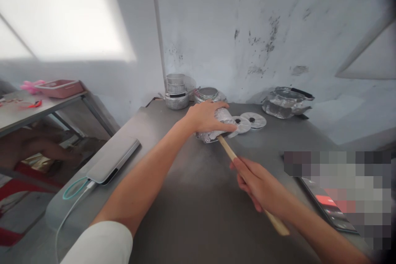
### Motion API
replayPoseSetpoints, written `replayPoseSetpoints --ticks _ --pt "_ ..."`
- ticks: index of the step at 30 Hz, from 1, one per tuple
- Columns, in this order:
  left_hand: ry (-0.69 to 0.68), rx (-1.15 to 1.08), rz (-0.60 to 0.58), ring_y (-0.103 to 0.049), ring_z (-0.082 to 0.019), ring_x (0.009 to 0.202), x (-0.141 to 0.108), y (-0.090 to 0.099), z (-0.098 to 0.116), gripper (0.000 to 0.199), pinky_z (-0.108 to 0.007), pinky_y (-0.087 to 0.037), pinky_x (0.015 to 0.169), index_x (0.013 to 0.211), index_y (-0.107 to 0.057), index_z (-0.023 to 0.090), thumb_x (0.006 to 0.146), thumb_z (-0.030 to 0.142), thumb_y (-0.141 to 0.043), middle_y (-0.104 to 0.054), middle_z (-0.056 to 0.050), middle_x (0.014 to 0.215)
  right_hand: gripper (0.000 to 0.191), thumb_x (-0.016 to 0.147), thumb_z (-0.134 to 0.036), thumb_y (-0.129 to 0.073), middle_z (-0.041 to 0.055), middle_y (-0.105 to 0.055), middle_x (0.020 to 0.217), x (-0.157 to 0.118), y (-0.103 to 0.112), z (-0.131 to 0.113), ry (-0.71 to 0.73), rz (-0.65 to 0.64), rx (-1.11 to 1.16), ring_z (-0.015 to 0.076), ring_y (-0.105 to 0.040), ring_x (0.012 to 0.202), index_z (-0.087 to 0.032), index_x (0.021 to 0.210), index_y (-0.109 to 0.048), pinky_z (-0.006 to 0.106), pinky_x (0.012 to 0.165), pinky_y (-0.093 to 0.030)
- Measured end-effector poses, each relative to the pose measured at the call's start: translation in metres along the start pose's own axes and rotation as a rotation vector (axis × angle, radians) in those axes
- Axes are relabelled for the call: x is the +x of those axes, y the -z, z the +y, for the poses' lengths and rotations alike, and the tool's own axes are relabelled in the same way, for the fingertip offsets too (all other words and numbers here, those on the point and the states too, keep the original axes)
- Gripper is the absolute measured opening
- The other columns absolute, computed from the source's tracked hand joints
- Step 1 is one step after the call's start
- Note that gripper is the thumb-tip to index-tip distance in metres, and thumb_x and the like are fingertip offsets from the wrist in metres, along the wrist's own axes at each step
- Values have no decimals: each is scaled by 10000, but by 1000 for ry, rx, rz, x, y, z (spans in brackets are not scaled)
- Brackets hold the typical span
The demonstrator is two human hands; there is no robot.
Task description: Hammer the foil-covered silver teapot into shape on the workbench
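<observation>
Resting over a silvery, foil-like object (223,115) on the grey table is my left hand (208,117), its fingers spread around the top. My right hand (252,179) is wrapped round a light wooden stick (228,148). The stick's far end meets the near edge of the silvery object; whether it is joined to it I cannot tell. Just right of my left hand, two round lids with black knobs lie flat, one of them the outer lid (255,121).
Small metal pots (177,100) stand at the back by the wall, with a foil-covered pot (280,105) at the back right. A power bank (114,163) with a cable lies left. A phone (332,208) lies right. A pink basket (62,88) sits on another table.
</observation>
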State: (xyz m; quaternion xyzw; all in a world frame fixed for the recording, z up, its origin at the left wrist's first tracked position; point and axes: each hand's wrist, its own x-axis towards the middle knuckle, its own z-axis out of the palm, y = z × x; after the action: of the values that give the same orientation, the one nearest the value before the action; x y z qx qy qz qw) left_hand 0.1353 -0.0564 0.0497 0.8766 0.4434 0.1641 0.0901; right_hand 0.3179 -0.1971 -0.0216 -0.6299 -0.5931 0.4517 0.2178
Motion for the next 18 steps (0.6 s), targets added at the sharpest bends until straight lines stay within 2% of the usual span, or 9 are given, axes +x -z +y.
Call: replayPoseSetpoints --ticks 4,10,14,18 --pt "-19 -4 -1 -554 -374 1159 0 -1 0 908 -503 -433 959 1422 -460 381 672 889 -526 -528 -69 1381 449 996 -543 -241 -68 -399 622 1 0 2 -63 -22 14 69 -388 372 -194 1008 -524 202 307 -380" --pt "-14 -8 -18 -538 -387 1184 1 0 -1 890 -512 -421 966 1424 -454 386 687 880 -522 -502 -69 1416 417 999 -527 -260 -66 -398 625 0 -1 -3 48 16 18 76 -397 402 -207 1005 -526 192 322 -402" --pt "-22 -12 -13 -539 -383 1184 1 -1 -3 883 -498 -419 969 1420 -460 389 684 871 -538 -513 -60 1404 404 991 -508 -279 -44 -425 641 3 -2 2 -19 25 -19 100 -440 453 -200 1021 -539 187 298 -389" --pt "-38 -15 0 -562 -369 1142 1 -2 -3 862 -486 -434 946 1401 -481 388 687 867 -546 -540 -61 1360 435 989 -529 -266 -54 -401 626 4 -1 3 -31 7 3 94 -413 432 -192 1017 -540 195 301 -394"
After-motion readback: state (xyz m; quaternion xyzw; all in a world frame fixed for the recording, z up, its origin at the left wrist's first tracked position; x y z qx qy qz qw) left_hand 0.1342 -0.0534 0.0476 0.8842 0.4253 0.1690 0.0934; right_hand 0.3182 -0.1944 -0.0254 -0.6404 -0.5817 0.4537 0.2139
